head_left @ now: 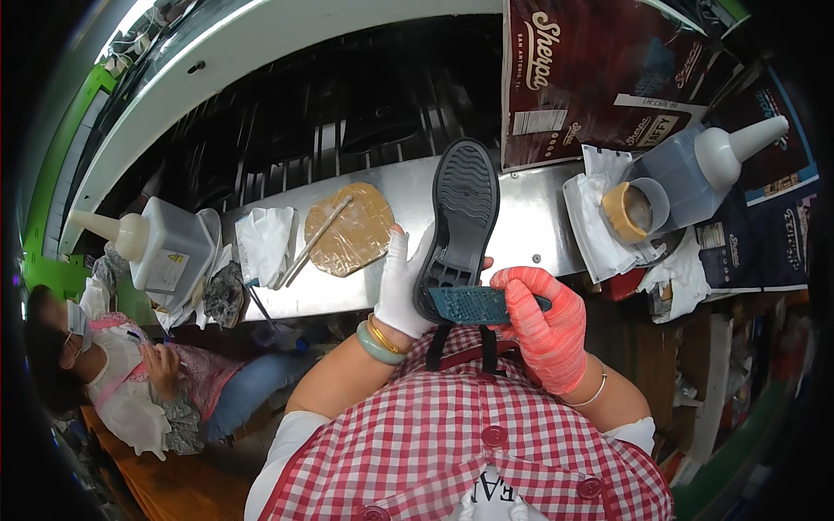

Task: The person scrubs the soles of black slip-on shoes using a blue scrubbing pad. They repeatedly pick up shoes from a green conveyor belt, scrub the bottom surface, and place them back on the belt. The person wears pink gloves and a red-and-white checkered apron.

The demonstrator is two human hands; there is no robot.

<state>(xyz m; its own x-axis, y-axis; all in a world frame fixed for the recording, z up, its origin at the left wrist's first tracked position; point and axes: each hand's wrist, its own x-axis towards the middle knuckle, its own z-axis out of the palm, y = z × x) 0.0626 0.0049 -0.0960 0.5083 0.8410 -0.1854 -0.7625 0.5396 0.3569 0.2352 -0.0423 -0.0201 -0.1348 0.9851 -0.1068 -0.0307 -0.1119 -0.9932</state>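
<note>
In front of my chest, a black rubber shoe sole (466, 200) with wavy tread is held lengthwise, its narrow end toward me. My left hand (401, 282), in a white glove with the thumb tip bare, grips it along its left side. My right hand (547, 330), in a pink-red knitted glove, is closed around the right end of a teal, fine-textured flat piece (469, 306) with a dark rounded end. This piece lies across the sole's near end; whether it is attached there I cannot tell.
A metal ledge (382, 288) carries a taped brown disc (360, 230) with a thin stick (320, 240), and white cloths (265, 241). Nozzled bottles stand at left (174, 252) and right (686, 169), beside a tape roll (627, 213). A dark red carton (591, 87) stands behind. Another person (165, 373) sits at left.
</note>
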